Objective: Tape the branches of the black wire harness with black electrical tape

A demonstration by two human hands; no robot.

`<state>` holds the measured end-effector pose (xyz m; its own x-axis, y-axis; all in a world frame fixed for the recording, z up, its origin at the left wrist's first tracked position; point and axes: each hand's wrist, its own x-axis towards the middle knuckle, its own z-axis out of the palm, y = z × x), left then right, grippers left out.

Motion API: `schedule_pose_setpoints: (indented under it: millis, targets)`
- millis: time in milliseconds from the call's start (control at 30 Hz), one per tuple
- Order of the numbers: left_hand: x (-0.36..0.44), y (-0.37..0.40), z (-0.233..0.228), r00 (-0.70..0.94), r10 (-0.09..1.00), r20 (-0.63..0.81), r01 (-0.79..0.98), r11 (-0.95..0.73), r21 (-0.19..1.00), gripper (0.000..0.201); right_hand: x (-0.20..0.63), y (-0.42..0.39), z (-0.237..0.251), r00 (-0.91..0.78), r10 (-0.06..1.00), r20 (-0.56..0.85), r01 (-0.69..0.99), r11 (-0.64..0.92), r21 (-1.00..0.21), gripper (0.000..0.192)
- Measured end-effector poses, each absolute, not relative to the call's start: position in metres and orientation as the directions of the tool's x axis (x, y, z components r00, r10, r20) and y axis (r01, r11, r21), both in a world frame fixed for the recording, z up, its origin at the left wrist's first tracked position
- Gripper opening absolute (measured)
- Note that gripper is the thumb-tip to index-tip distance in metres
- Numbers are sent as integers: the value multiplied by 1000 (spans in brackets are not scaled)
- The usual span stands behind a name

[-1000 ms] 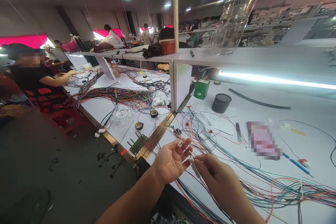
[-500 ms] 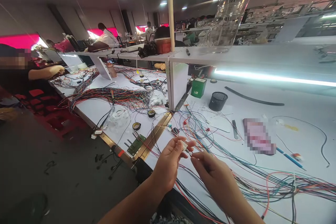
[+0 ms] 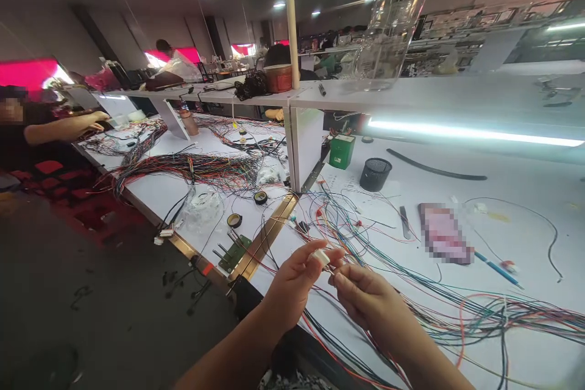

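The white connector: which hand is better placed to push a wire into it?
Probably the right hand: the left hand already pinches the white connector, and the right fingertips pinch beside it.

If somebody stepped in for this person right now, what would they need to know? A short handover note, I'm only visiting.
Left hand: pinches a small white connector between thumb and fingers, above the bench edge.
Right hand: fingertips closed on a thin wire end right at the connector; whether it is seated cannot be told.
Around: loose coloured wires spread over the white bench, a black mesh cup and a green box further back, tape rolls to the left.
Done: connector and wire brought together.
Left: likely seating this wire; many wires lie loose.
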<state>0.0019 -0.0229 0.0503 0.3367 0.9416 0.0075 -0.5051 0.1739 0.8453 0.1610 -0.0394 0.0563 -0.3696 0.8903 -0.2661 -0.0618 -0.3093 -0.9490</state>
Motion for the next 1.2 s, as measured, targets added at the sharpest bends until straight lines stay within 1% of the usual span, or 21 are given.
schedule_pose_setpoints:
  millis: [200,333,433,500,567,633,700,767,833,900,933,1000,1067,1133,1200]
  targets:
    - [2,-23,48,346,938,13,-496,171,852,28,158,-38,59,-478,821,-313,-251,-469,-846,40]
    - [1,-25,46,398,916,37,-447,158,881,27,154,-40,56,-520,793,-318,-319,-526,-789,40]
    - [0,-28,46,426,903,44,-423,156,893,25,151,-43,55,-515,800,-307,-326,-514,-793,48]
    - [1,-30,47,431,901,41,-420,160,893,24,149,-45,55,-494,815,-304,-296,-486,-822,55]
    - [2,-32,48,428,902,51,-423,151,894,24,148,-46,56,-475,830,-292,-275,-455,-847,58]
    - [3,-35,50,424,901,86,-436,120,892,23,147,-47,56,-468,845,-258,-291,-423,-858,58]
    - [4,-37,52,427,896,117,-441,94,893,22,146,-47,55,-463,854,-236,-318,-409,-855,53]
    - [4,-36,55,412,904,112,-432,86,898,22,147,-46,55,-455,859,-235,-309,-399,-863,46]
    - [1,-33,60,347,935,68,-450,103,887,24,149,-45,56,-460,853,-246,-248,-389,-887,40]
    - [-2,-26,66,235,972,23,-535,109,838,28,150,-45,59,-465,849,-249,-133,-345,-929,36]
    - [-3,-23,69,183,983,1,-588,109,801,30,150,-46,60,-451,860,-238,-50,-290,-956,31]
    - [-3,-20,75,99,994,-44,-669,99,736,30,148,-47,61,-389,907,-163,142,-116,-983,23]
    - [1,-21,77,63,993,-95,-680,113,725,27,143,-47,57,-329,944,-36,321,76,-944,31]
    - [6,-26,75,68,986,-154,-651,161,742,27,137,-47,50,-302,949,90,452,226,-863,37]
    - [10,-30,71,90,976,-200,-627,212,750,27,134,-46,41,-307,931,196,551,342,-761,36]
